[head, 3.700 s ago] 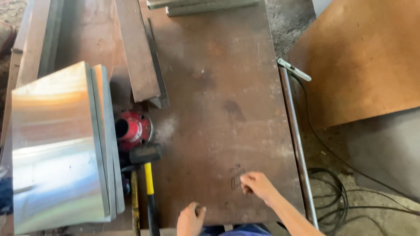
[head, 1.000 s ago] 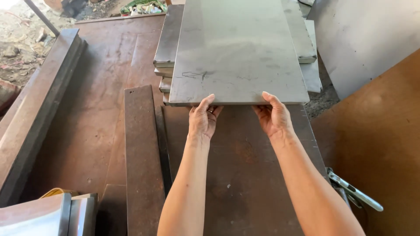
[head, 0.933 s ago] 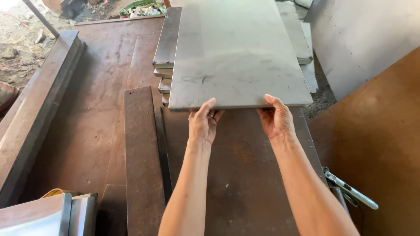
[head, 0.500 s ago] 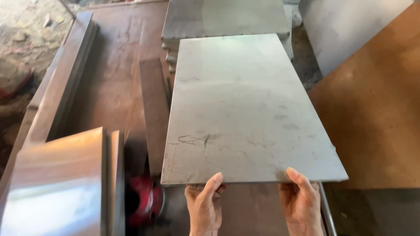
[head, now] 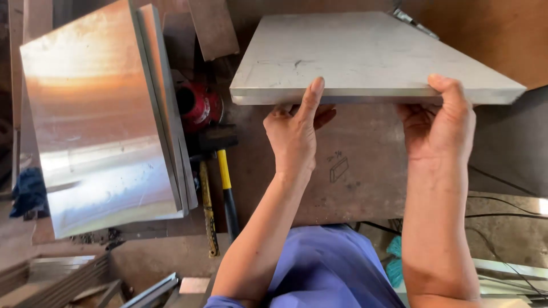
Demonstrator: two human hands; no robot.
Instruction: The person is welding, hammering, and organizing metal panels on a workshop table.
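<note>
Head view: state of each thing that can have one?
Flat grey metal sheet: lifted off the table, gripped at its near edge.
Left hand: shut on that edge.
Right hand: shut on it too.
Shiny metal plates: stacked, lying flat.
Yellow-handled hammer: lying, untouched.

A metal workshop: a rusty brown steel table [head: 354, 188], stacked shiny metal sheets [head: 103, 120], a yellow-handled hammer [head: 224, 171], a red power tool [head: 200, 105].
</note>
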